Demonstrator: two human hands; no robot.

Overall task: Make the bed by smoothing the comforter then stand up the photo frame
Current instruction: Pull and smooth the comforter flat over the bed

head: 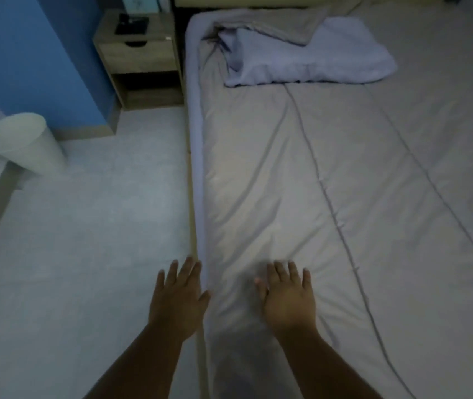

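A grey comforter (330, 174) covers the bed, lying mostly flat with long creases running toward the head. Near the head, a bunched pale lilac pillow (310, 59) lies on top. My right hand (287, 300) rests palm down on the comforter near the bed's left edge, fingers spread. My left hand (179, 298) hovers open, palm down, just left of that edge, over the floor. A dark photo frame (131, 24) lies flat on the wooden nightstand (140, 53) at the top left.
A white bin (25, 142) stands on the pale floor at the left, beside a blue wall (28, 53). The nightstand has an open lower shelf. A light blue box (140, 2) stands behind the frame.
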